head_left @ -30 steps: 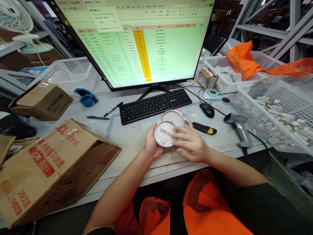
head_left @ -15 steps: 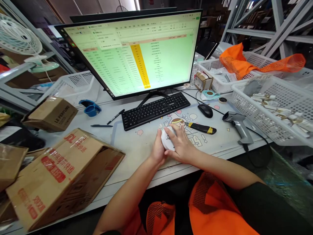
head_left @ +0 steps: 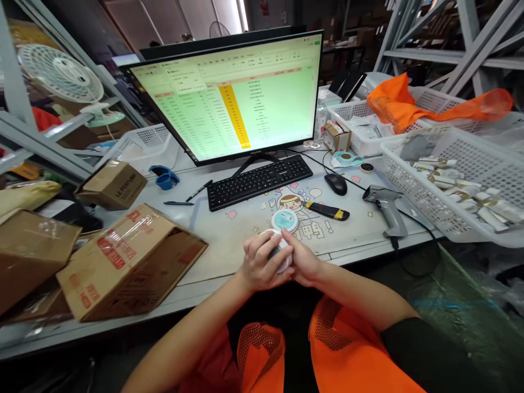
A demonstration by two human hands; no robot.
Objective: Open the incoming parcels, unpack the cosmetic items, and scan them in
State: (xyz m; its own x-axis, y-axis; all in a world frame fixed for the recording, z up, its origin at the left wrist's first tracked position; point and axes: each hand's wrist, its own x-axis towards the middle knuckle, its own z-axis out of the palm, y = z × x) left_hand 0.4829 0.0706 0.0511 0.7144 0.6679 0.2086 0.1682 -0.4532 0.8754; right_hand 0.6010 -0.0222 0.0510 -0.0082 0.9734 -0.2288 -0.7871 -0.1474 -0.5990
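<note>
Both of my hands close around a round white case (head_left: 285, 263) above the front of the desk. My left hand (head_left: 260, 261) wraps its fingers over the case from the left. My right hand (head_left: 306, 261) grips it from the right, thumb on top. Just beyond my fingers shows a white-rimmed disc (head_left: 284, 220) with a pale teal face and small print. Whether this disc is joined to the case, I cannot tell, as my fingers cover the place between them. A black and yellow utility knife (head_left: 326, 210) lies on the mat behind my right hand.
A monitor (head_left: 237, 103), keyboard (head_left: 260, 181) and mouse (head_left: 336, 183) stand behind. On the left are an opened cardboard box (head_left: 123, 256) and a smaller box (head_left: 112, 184). To the right lie a barcode scanner (head_left: 387, 210) with its cable and a white basket (head_left: 409, 180) of small tubes.
My hands have moved nearer to me, and my left fingers now lie over the case. The teal-faced disc has come into sight. The view has shifted somewhat to the left.
</note>
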